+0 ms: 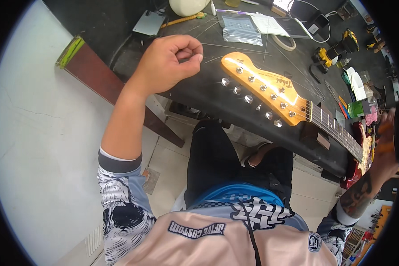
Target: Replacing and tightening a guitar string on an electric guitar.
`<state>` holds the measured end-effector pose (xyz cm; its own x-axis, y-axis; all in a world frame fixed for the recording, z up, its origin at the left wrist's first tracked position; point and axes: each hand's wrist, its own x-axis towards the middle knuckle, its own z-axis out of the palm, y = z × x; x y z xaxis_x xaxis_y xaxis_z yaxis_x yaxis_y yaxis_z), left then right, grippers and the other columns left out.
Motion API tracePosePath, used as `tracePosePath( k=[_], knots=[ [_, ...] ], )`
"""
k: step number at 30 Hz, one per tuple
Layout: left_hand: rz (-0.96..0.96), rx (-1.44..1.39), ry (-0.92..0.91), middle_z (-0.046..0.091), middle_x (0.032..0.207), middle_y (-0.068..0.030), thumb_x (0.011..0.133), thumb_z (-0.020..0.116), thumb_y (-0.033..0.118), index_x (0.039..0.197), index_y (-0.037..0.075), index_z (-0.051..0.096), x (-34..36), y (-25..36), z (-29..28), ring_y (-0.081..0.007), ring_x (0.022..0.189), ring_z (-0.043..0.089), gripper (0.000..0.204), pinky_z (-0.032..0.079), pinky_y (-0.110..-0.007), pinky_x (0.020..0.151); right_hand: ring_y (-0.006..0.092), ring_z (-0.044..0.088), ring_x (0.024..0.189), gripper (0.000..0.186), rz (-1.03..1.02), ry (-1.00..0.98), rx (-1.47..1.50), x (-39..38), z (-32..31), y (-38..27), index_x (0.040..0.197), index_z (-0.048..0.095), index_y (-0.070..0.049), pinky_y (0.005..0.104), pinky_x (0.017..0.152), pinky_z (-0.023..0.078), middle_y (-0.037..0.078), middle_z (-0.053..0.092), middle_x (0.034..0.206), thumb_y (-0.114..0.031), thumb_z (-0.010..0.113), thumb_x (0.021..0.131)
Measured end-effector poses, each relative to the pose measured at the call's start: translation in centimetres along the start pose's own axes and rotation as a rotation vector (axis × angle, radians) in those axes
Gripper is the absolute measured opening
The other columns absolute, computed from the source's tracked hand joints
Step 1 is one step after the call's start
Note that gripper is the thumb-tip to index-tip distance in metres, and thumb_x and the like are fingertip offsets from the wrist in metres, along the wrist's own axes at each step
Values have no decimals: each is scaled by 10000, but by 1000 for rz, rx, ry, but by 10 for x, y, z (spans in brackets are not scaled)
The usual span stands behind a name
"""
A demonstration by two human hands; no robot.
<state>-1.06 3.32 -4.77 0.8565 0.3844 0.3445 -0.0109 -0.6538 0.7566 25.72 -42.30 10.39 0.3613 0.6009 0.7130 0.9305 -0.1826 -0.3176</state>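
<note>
An electric guitar lies across the dark bench, its glossy light-wood headstock (264,88) toward the middle and its red body (352,175) at the right. Metal tuning pegs line the headstock's near edge, and strings run along the dark fretboard (337,133). A dark brown block (315,136) sits under the neck. My left hand (175,62) is raised left of the headstock, apart from it. Its fingers are curled with thumb and forefinger pinched; what they hold, if anything, is too small to make out. Beside the guitar body, my right hand (385,139) is smeared by motion, its fingers unclear.
Thin loose wires (235,45), a clear plastic pouch (241,30) and a tape roll (283,43) lie on the bench (186,95) beyond the headstock. A yellow-black power drill (334,51) stands farther right, near assorted tools. A reddish-brown board (115,88) slants at the left.
</note>
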Motion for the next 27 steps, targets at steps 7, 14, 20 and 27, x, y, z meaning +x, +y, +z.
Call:
tracePosePath(
  k=[7,14,20,27],
  knots=[
    [2,-26,12,493,740,82,902,740,61,958,30,719,2,2,3,-21,703,436,67,395,-218,631,120,595,773,1058,671,-227,506,-93,69,-105,1377,552,86,259,628,455,93,651,997,-737,811,765],
    [72,-10,39,414,717,90,904,740,60,946,35,723,2,1,5,-19,677,401,52,363,-219,610,95,589,995,574,1050,-689,1119,-94,152,-152,1319,443,-46,250,840,503,79,623,1172,105,739,851],
    [52,-2,19,425,720,93,906,738,60,944,31,720,4,2,6,-18,681,400,51,355,-209,610,77,608,915,192,1096,-850,1135,-90,206,-167,970,582,-36,256,775,508,50,690,1032,36,735,877],
    [25,-30,26,538,745,74,898,745,89,953,20,717,4,-4,7,-24,699,447,93,398,-216,637,95,566,787,131,994,-741,1264,-90,242,-180,952,648,-11,276,724,482,13,631,869,25,656,826]
  ],
)
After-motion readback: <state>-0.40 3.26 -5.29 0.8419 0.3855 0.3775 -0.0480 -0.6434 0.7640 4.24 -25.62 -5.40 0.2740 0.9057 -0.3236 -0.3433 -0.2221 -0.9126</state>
